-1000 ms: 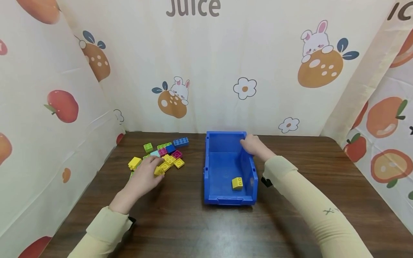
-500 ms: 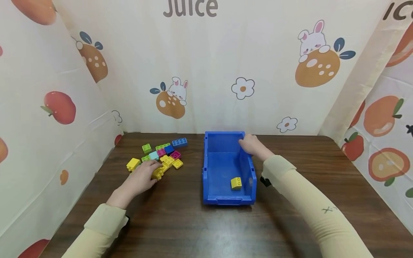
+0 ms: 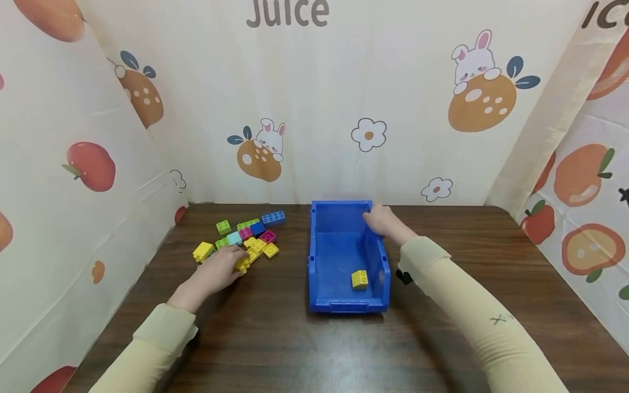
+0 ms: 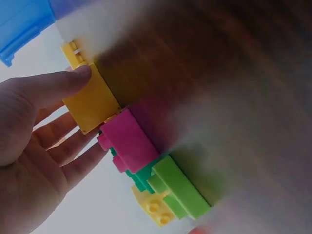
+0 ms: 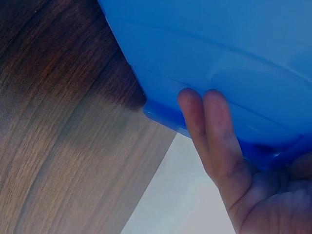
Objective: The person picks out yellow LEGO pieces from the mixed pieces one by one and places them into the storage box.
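My left hand (image 3: pixel 220 270) is at the near side of a loose pile of toy building bricks. In the left wrist view its thumb lies on a yellow building brick (image 4: pixel 92 100), with the fingers behind it, pinching it. A pink brick (image 4: pixel 130 141) and a light green brick (image 4: pixel 181 187) lie close by. My right hand (image 3: pixel 385 222) grips the far right rim of a blue plastic bin (image 3: pixel 349 304). In the right wrist view two fingers (image 5: pixel 219 122) press along the bin's outer wall. Inside the bin, near its front, sits one yellow brick (image 3: pixel 360 279).
Beyond the left hand lie a long blue brick (image 3: pixel 273 218), a light green brick (image 3: pixel 223 227) and a yellow block (image 3: pixel 203 251), among several others. The wooden table (image 3: pixel 275 338) meets a printed curtain (image 3: pixel 314 109) at its back edge.
My left hand has shifted slightly left and towards me, at the yellow bricks. The right hand still holds the bin, and the brick inside has stayed put.
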A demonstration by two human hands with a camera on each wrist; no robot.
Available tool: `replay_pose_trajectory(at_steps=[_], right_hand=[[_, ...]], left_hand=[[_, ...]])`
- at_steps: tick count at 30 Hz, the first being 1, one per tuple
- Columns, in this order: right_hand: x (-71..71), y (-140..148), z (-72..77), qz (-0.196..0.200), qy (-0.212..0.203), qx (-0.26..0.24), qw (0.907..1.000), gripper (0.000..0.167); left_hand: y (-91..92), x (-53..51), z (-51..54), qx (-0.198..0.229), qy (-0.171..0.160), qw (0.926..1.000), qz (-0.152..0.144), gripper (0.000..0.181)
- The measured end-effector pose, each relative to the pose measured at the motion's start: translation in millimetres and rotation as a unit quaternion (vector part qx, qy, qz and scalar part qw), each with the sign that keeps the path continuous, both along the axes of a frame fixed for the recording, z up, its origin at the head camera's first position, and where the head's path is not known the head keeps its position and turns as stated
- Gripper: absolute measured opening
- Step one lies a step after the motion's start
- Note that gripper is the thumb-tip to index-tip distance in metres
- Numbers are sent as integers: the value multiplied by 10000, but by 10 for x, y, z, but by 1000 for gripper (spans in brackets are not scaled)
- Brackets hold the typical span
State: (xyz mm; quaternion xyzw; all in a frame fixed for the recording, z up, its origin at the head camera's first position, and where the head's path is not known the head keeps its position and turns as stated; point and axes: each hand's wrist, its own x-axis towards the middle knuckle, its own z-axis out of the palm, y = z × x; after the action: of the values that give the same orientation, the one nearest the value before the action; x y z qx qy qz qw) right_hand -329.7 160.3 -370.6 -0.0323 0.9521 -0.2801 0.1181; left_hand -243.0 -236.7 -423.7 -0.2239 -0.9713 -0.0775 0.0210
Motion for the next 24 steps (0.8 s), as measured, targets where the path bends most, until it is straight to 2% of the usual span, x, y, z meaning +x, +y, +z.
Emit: replay_pose_trajectory(at_steps=[7,12,17,24], right_hand=[[4,-7,11,-3,-15,65,10000,29],[6,-9,13,9,10,26,10000,30],[6,-9,14,45,40,31,10000,35],[11,-14,15,8,23,25,10000,27]], left_hand=[[40,-5,74,-136,-22,9998,-110,40],[96,11,168,-164,-6,9997,-172,40],[162,38,280,-220,-25,9997,-120,40],[251,83,392,-194,137,9997,34,48]])
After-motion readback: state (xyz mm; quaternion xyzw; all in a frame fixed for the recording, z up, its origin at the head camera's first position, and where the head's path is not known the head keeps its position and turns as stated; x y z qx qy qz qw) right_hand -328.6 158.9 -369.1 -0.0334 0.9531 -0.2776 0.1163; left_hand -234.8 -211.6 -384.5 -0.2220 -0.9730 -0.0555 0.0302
